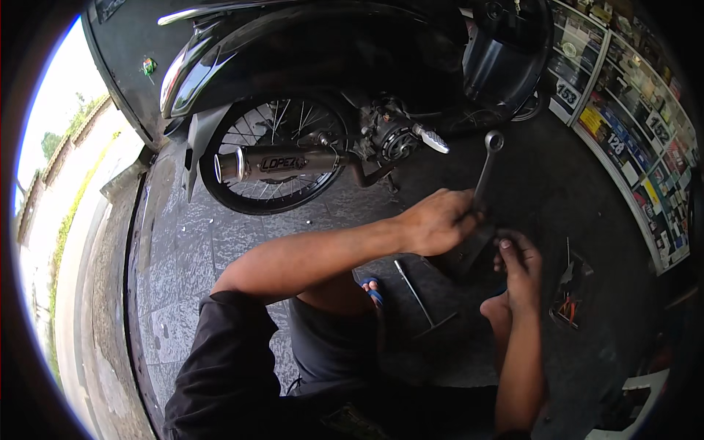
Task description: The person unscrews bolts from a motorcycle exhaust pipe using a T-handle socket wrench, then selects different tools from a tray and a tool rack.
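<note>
In the head view, the left hand [440, 222] grips a ring-ended wrench [485, 176], ring end far, right of the motorcycle muffler [253, 163]. The right hand [521, 265], just right, is curled; whether around anything, I cannot tell.

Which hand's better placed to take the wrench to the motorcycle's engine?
Left, likely: the left hand grips the wrench and is nearer the engine. The right hand sits farther back; what it grips, if anything, is unclear.
</note>
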The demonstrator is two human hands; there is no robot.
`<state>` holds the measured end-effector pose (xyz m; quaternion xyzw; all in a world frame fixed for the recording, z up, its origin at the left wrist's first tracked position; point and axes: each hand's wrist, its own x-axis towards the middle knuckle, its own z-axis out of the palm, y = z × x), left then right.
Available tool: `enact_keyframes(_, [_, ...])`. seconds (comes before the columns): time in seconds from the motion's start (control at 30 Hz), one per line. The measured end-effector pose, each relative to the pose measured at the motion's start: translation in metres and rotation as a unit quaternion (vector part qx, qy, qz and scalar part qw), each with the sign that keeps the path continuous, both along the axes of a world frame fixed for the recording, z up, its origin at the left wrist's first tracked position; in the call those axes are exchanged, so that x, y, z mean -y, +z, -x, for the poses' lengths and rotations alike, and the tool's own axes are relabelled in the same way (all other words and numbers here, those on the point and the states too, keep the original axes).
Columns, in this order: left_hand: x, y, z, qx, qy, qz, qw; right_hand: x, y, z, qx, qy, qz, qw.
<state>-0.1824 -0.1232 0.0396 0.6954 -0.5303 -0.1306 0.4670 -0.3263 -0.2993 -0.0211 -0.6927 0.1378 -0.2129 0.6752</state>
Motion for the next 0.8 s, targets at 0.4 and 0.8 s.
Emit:
enact_keyframes(0.4, [-0.132, -0.028, -0.067, -0.082, 0.007, -0.248, 0.965, -0.057, -0.059, -0.100, -0.010, 0.246, -0.007, 0.969])
enact_keyframes(0.8, [-0.144, -0.047, -0.086, -0.011, 0.240, -0.019, 0.970, -0.144, -0.083, -0.208, 0.091, 0.320, -0.320, 0.887])
